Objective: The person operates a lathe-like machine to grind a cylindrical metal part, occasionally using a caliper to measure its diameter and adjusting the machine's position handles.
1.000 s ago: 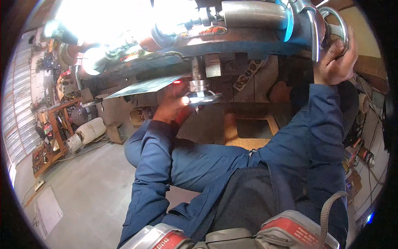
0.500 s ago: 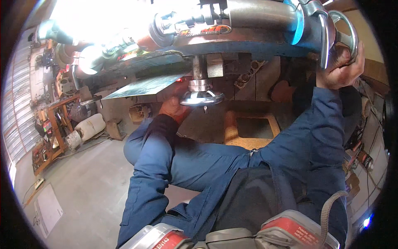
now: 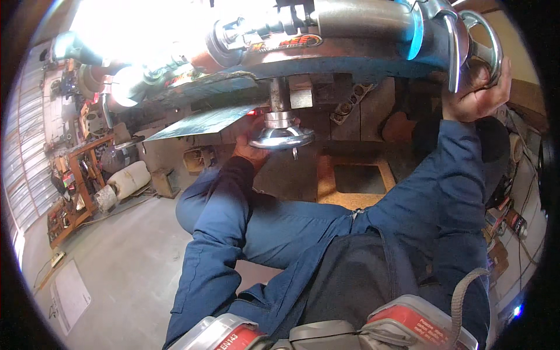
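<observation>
A long machine [image 3: 350, 55] with a thick metal tube along its top spans the upper view. Beneath its middle hangs a chrome handwheel [image 3: 280, 139] on a short shaft with a graduated collar. My left hand [image 3: 251, 150] is closed at that wheel's left rim, its fingers partly hidden behind it. At the machine's right end stands a second chrome handwheel [image 3: 493, 44], upright, and my right hand [image 3: 478, 99] is wrapped round its lower rim. A curved metal lever [image 3: 453, 55] lies just left of my right hand.
A thin flat sheet [image 3: 201, 122] juts out left of the lower handwheel. Below the machine sits a wooden stool [image 3: 350, 198] with an opening in its top. A cluttered wooden rack [image 3: 81, 181] and a whitish container [image 3: 129, 178] stand at left. Strong glare whitens the upper left.
The lower handwheel has turned a little, its small handle shifting slightly right. My left hand has moved slightly up and further behind the rim. My right hand stays on its wheel.
</observation>
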`<state>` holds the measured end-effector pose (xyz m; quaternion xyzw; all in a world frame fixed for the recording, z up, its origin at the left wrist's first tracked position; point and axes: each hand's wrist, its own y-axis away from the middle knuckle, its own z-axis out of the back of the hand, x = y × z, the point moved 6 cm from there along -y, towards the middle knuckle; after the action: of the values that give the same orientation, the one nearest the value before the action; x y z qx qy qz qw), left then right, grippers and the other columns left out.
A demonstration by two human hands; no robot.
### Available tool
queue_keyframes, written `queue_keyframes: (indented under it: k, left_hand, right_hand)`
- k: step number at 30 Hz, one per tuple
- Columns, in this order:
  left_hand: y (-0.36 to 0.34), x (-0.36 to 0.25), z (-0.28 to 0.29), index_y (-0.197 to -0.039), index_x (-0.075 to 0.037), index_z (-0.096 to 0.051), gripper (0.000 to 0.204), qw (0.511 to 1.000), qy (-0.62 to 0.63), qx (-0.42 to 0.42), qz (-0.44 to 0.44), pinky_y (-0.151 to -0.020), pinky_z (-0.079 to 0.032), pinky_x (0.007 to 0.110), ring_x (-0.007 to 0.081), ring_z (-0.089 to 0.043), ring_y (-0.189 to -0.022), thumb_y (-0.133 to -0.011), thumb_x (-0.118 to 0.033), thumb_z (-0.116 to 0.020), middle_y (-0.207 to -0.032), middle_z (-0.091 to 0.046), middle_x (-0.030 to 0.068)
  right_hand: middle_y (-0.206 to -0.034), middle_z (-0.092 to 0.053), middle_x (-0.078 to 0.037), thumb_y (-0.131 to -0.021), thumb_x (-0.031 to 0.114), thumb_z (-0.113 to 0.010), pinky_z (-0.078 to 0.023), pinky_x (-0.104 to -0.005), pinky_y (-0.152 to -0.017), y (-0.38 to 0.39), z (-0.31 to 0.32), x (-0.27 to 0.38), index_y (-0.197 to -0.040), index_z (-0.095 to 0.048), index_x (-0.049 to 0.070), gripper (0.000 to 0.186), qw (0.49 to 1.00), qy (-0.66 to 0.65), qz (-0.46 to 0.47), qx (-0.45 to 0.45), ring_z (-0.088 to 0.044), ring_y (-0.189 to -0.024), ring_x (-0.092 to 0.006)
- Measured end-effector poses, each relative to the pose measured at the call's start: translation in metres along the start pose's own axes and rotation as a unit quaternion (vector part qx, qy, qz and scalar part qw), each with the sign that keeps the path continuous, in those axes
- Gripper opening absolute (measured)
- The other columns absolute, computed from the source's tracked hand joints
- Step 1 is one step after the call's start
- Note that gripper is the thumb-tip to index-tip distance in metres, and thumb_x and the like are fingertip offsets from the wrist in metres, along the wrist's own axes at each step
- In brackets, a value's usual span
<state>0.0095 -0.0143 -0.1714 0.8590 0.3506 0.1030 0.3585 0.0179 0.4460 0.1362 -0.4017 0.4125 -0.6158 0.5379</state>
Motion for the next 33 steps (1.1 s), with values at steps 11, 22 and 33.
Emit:
queue_keyframes:
  k: [11, 22, 33]
  left_hand:
    - [0.052, -0.038, -0.083, -0.136, -0.002, -0.043, 0.056, 0.566, -0.809, -0.119, -0.106, -0.106, -0.040, 0.043, 0.0293, -0.049, -0.124, -0.089, -0.030, -0.058, -0.134, -0.052, 0.0138]
    - [0.213, -0.077, -0.298, -0.132, 0.004, -0.048, 0.067, 0.632, -0.658, 0.380, -0.155, -0.105, -0.039, 0.044, 0.0291, -0.055, -0.120, -0.083, -0.035, -0.073, -0.121, -0.061, 0.0232]
    - [0.176, -0.232, -0.308, -0.115, 0.002, -0.066, 0.032, 0.405, -0.617, -0.225, -0.636, -0.091, -0.046, 0.028, 0.0142, -0.063, -0.097, -0.094, -0.021, -0.063, -0.103, -0.071, 0.0092]
  right_hand:
    - [-0.102, -0.055, -0.016, -0.099, 0.021, -0.048, -0.051, -0.0309, -0.068, 0.005, -0.001, -0.001, -0.127, -0.041, -0.008, 0.041, 0.999, 0.019, 0.027, -0.031, -0.062, -0.077, -0.0237]
    - [-0.104, -0.062, -0.018, -0.093, 0.041, -0.057, -0.051, -0.0336, -0.081, 0.032, -0.011, -0.037, -0.124, -0.044, -0.011, 0.062, 0.959, -0.217, -0.162, 0.086, -0.065, -0.093, -0.0252]
    - [-0.116, -0.060, -0.025, -0.098, 0.036, -0.050, -0.051, -0.0398, -0.084, 0.004, 0.006, -0.012, -0.127, -0.049, -0.006, 0.051, 0.990, -0.086, -0.102, 0.048, -0.064, -0.099, -0.0375]
